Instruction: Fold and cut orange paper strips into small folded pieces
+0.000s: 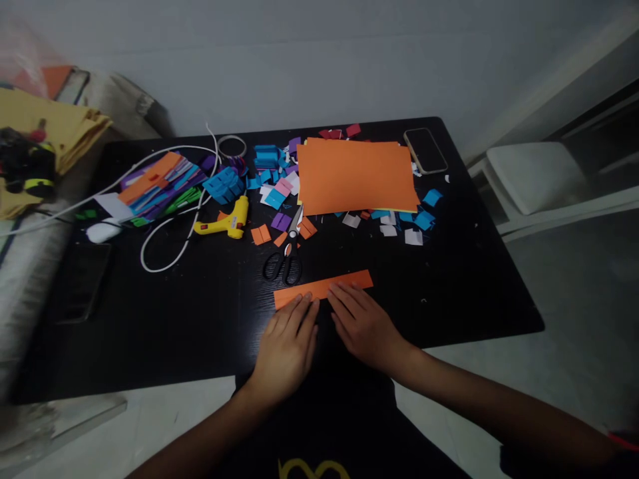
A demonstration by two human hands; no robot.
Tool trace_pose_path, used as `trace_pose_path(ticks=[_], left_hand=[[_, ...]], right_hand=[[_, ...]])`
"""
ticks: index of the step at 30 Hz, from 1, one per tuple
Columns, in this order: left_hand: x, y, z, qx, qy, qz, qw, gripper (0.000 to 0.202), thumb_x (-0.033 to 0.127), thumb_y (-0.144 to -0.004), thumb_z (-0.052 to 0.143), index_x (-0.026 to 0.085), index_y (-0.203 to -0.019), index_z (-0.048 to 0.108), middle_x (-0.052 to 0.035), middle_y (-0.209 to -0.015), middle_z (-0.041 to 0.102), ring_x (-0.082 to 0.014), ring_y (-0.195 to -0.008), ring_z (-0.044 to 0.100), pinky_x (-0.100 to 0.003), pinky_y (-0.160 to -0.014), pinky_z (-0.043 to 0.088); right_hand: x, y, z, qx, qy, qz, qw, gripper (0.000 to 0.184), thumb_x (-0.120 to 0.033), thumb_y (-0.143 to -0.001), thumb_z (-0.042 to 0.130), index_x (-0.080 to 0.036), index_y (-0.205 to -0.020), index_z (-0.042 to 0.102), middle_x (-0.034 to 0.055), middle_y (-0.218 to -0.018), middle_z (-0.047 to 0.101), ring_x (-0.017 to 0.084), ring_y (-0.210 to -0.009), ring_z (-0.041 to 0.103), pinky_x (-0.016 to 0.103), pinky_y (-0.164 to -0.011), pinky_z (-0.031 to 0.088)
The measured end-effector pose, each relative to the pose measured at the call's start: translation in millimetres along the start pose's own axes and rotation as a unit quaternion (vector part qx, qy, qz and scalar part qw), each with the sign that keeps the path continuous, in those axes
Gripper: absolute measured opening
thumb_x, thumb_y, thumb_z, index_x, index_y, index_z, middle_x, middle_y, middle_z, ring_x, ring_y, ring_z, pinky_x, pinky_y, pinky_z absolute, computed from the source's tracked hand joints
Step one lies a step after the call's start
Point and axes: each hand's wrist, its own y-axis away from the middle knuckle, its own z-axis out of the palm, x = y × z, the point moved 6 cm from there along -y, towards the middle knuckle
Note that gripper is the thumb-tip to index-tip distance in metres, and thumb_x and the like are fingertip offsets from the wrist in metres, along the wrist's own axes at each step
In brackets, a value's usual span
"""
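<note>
A long orange paper strip lies near the front edge of the black table, tilted slightly up to the right. My left hand rests with stretched fingers on the strip's lower left part. On its right half lie the extended fingertips of my right hand. Both hands are palm down and grasp nothing; their thumbs are partly hidden. Just beyond the strip is a pair of black-handled scissors, blades pointing away from me. Several small cut orange pieces sit around the blades.
Orange paper sheets cover many small coloured scraps at the back. A yellow glue gun lies left of the scissors, near a white cable and stacked coloured strips. One phone is back right, a dark phone-like slab left.
</note>
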Motion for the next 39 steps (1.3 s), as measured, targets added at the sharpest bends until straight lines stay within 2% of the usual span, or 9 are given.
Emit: trace_pose_path(ticks=[9, 16, 18, 20, 22, 24, 28, 33, 39], left_hand=[[-7.2, 6.9, -0.9, -0.019, 0.003, -0.025, 0.999, 0.042, 0.023, -0.104, 0.054, 0.008, -0.143, 0.058, -0.0185, -0.142, 0.067, -0.0322, -0.129, 0.065, -0.046, -0.106, 0.055], [-7.6, 6.8, -5.0, 0.005, 0.002, -0.031, 0.999, 0.039, 0.021, -0.102, 0.057, 0.005, -0.138, 0.060, -0.0203, -0.133, 0.071, -0.0340, -0.119, 0.068, -0.046, -0.098, 0.057], [-11.4, 5.6, -6.6, 0.015, 0.006, -0.028, 0.999, 0.033, 0.014, -0.103, 0.052, 0.008, -0.134, 0.064, -0.0170, -0.127, 0.074, -0.0313, -0.113, 0.070, -0.044, -0.093, 0.058], [-17.9, 2.9, -8.0, 0.022, 0.012, -0.028, 0.999, 0.030, 0.009, -0.103, 0.049, 0.012, -0.126, 0.067, -0.0135, -0.121, 0.077, -0.0271, -0.103, 0.072, -0.039, -0.087, 0.059], [-25.0, -1.1, -9.2, 0.024, 0.016, -0.030, 0.999, 0.027, 0.011, -0.104, 0.050, 0.013, -0.123, 0.069, -0.0117, -0.116, 0.077, -0.0243, -0.099, 0.073, -0.036, -0.087, 0.059], [-30.3, -5.6, -10.6, 0.024, 0.015, -0.027, 0.999, 0.022, 0.014, -0.104, 0.054, 0.015, -0.118, 0.071, -0.0102, -0.109, 0.077, -0.0229, -0.094, 0.072, -0.033, -0.083, 0.060], [-33.2, -12.3, -13.3, 0.009, -0.004, -0.014, 1.000, 0.020, 0.013, -0.104, 0.054, 0.016, -0.109, 0.073, -0.0073, -0.092, 0.075, -0.0219, -0.081, 0.070, -0.031, -0.069, 0.057], [-31.1, -13.7, -15.0, -0.006, -0.024, -0.001, 1.000, 0.026, 0.009, -0.104, 0.049, 0.016, -0.112, 0.073, -0.0052, -0.088, 0.073, -0.0194, -0.076, 0.069, -0.028, -0.062, 0.053], [-30.2, -10.6, -14.1, -0.004, -0.035, 0.003, 0.999, 0.030, 0.008, -0.104, 0.046, 0.016, -0.119, 0.070, -0.0050, -0.092, 0.075, -0.0179, -0.078, 0.071, -0.026, -0.064, 0.054]], right_hand=[[-0.1, -1.0, 0.9, -0.001, 0.004, 0.003, 1.000, 0.036, -0.012, -0.101, 0.051, 0.000, -0.131, 0.069, 0.0193, -0.134, 0.073, 0.032, -0.129, 0.066, 0.049, -0.110, 0.058], [-1.2, 1.4, 3.0, -0.038, 0.014, 0.009, 0.999, 0.042, -0.011, -0.099, 0.056, -0.010, -0.140, 0.065, 0.0190, -0.138, 0.069, 0.033, -0.132, 0.061, 0.050, -0.110, 0.055], [-1.2, -2.5, 0.6, -0.022, 0.021, 0.011, 0.999, 0.038, -0.009, -0.099, 0.056, -0.010, -0.135, 0.069, 0.0179, -0.133, 0.071, 0.032, -0.127, 0.063, 0.047, -0.107, 0.056], [-0.9, -9.8, -2.2, 0.002, 0.027, 0.020, 0.999, 0.031, -0.007, -0.099, 0.057, -0.010, -0.124, 0.073, 0.0161, -0.121, 0.075, 0.030, -0.112, 0.067, 0.043, -0.096, 0.058], [-2.7, -19.4, -2.2, 0.006, 0.028, 0.020, 0.999, 0.024, -0.006, -0.098, 0.057, -0.008, -0.114, 0.075, 0.0148, -0.108, 0.075, 0.029, -0.097, 0.066, 0.042, -0.085, 0.057], [-7.8, -28.9, -0.4, -0.001, 0.020, -0.003, 1.000, 0.022, -0.005, -0.099, 0.054, -0.008, -0.106, 0.075, 0.0141, -0.103, 0.074, 0.027, -0.094, 0.065, 0.039, -0.083, 0.055], [-17.0, -40.0, 2.7, -0.016, 0.000, -0.045, 0.999, 0.025, -0.004, -0.100, 0.049, -0.009, -0.103, 0.073, 0.0099, -0.092, 0.071, 0.022, -0.085, 0.062, 0.034, -0.077, 0.051], [-19.2, -41.3, 2.9, -0.011, 0.009, -0.056, 0.998, 0.025, -0.003, -0.101, 0.048, -0.008, -0.100, 0.072, 0.0080, -0.081, 0.067, 0.022, -0.075, 0.058, 0.035, -0.067, 0.044], [-20.8, -40.5, 3.3, -0.005, 0.020, -0.063, 0.998, 0.028, -0.003, -0.101, 0.046, -0.011, -0.092, 0.072, 0.0066, -0.079, 0.067, 0.020, -0.074, 0.058, 0.034, -0.065, 0.042]])
